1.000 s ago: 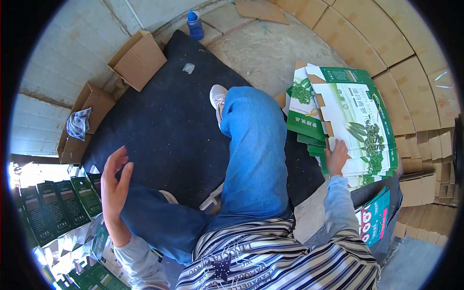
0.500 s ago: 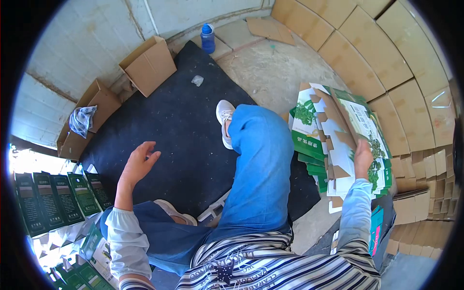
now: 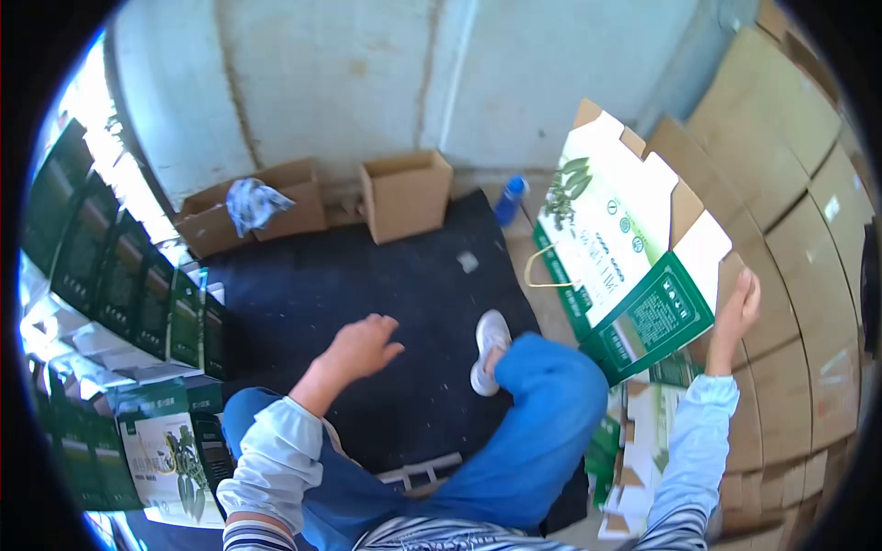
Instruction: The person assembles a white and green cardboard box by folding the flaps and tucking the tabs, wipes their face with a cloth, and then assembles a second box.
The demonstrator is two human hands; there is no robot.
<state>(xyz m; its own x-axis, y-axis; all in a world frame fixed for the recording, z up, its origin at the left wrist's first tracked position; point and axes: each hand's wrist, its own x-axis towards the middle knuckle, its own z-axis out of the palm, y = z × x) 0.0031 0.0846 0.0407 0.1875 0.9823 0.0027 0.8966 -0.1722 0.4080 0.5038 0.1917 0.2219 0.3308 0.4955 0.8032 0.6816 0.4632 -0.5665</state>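
My right hand (image 3: 738, 308) grips the right edge of a green-and-white printed gift carton (image 3: 617, 243), raised and tilted above my knee. The carton has loose tan-lined flaps along its top and a yellow cord handle (image 3: 542, 268) on its side. Below it, more printed cartons (image 3: 643, 436) lie flat in a pile, partly hidden by the raised one and my arm. Over the black mat (image 3: 404, 275), my left hand (image 3: 361, 349) is empty, with its fingers loosely apart.
Standing green cartons (image 3: 119, 285) line the left side. Two open brown boxes (image 3: 404, 197) sit by the wall, a cloth (image 3: 254, 204) draped over the left one. A blue bottle (image 3: 510, 200) stands beside the mat. Stacked brown boxes (image 3: 790, 303) fill the right.
My right hand has lifted a carton off the pile on the right. The head view has tilted up, showing more wall. My left hand stays empty.
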